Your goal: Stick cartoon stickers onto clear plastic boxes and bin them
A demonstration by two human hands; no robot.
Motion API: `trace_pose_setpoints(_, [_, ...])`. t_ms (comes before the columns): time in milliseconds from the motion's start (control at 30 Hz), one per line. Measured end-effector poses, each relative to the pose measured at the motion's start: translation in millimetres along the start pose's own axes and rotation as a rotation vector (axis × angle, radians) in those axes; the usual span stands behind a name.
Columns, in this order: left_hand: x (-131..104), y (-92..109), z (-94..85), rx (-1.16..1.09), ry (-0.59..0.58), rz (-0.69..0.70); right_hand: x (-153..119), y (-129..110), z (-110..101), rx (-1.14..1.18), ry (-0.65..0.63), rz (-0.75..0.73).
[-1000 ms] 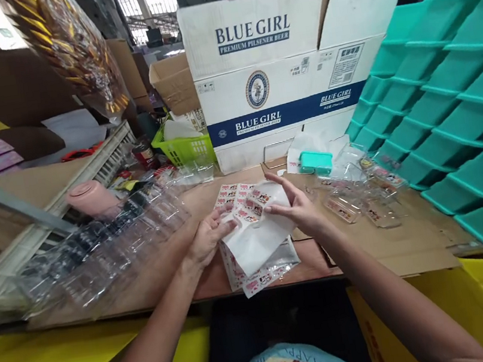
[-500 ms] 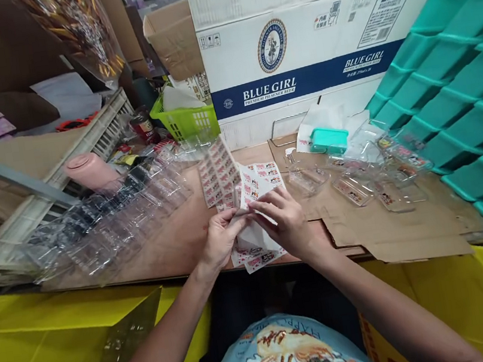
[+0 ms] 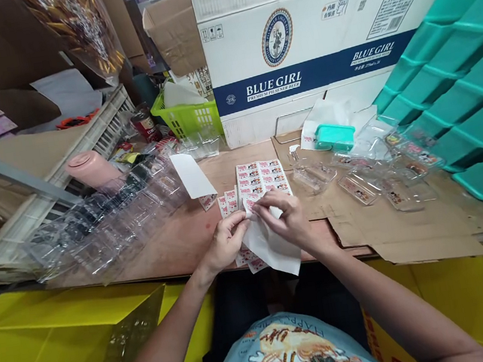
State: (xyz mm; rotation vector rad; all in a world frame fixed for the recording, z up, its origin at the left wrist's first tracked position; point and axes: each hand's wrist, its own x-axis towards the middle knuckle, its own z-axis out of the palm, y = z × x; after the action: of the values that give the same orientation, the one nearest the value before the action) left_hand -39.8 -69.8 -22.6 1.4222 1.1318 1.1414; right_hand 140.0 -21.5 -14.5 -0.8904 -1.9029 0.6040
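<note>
A white sheet (image 3: 274, 248) hangs over the table's near edge, its top pinched in the fingertips of the left hand (image 3: 228, 238) and right hand (image 3: 283, 216). Sticker sheets (image 3: 262, 176) lie under and beyond it. To the right, clear cases (image 3: 359, 189) bear printed pictures; a teal box (image 3: 335, 136) sits on paper (image 3: 321, 111). Behind, a green basket (image 3: 191, 120) holds something white.

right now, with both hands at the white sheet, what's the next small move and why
Perhaps hold the white sheet steady with the left hand and gently draw the right hand away: the left pinches the sheet's upper edge, the right is poised close beside that pinch, and pink print shows there. What the right grips is unclear.
</note>
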Motion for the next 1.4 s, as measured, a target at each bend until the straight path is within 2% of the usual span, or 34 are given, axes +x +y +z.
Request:
trace_pose_setpoints(100, [0.4,-3.7,2.7,-0.153,-0.031,-0.109,5.2,4.9,-5.9,0.104,0.077,0.140])
trace_pose_setpoints(200, [3.9,-5.3,6.6,-0.226,0.016,-0.098,4.6,2.0,-8.5,0.016,-0.001,0.012])
trace_pose_setpoints(300, [7.9,-6.2,10.0,-0.175,0.073,0.004,-1.5,-4.6,-3.6,-0.146,-0.057,-0.132])
trace_pose_setpoints(367, [8.9,-6.6,11.6,-0.120,0.099,0.076,-5.2,-6.9,0.7,-0.183,-0.058,-0.147])
trace_pose_setpoints(433, [8.0,-6.4,12.9,-0.123,0.100,0.093,-6.7,-5.8,3.4,-0.108,-0.025,-0.069])
trace_pose_setpoints(567, [4.2,-5.7,14.4,-0.283,0.100,-0.063,-4.3,3.1,2.2,0.183,0.109,0.228])
trace_pose_setpoints(667, [4.2,-13.5,11.8,-0.317,0.100,-0.131,0.7,9.9,-5.5,0.229,0.147,0.276])
trace_pose_setpoints(733, [6.1,-24.4,7.9,-0.178,0.101,-0.114,6.4,14.2,-16.3,0.307,0.249,0.309])
trace_pose_setpoints(833, [10.1,-39.1,1.4,0.104,0.135,-0.049,17.6,21.0,-40.1,0.545,0.541,0.378])
trace_pose_setpoints(867, [11.5,-40.6,-0.4,0.158,0.151,-0.029,20.9,22.7,-48.3,0.607,0.625,0.393])
trace_pose_setpoints(933, [14.9,-37.0,-3.4,0.262,0.202,0.041,24.8,23.7,-61.3,0.659,0.704,0.409])
trace_pose_setpoints(1067, [32.3,-21.0,-11.8,0.742,0.438,0.303,19.3,15.6,-66.1,0.698,0.686,0.415])
trace_pose_setpoints(1133, [48.0,-22.7,-19.8,0.944,0.498,0.291,12.0,8.8,-60.8,0.720,0.657,0.412])
trace_pose_setpoints(1267, [79.1,-44.8,-38.4,1.158,0.333,0.033,-7.2,-2.8,-51.3,0.734,0.570,0.394])
trace_pose_setpoints(1333, [88.8,-50.7,-44.8,1.188,0.272,0.008,-18.5,-6.1,-49.7,0.731,0.530,0.395])
trace_pose_setpoints(1400, [94.0,-46.6,-46.6,1.187,0.239,0.049,-29.5,-7.9,-49.3,0.737,0.512,0.417])
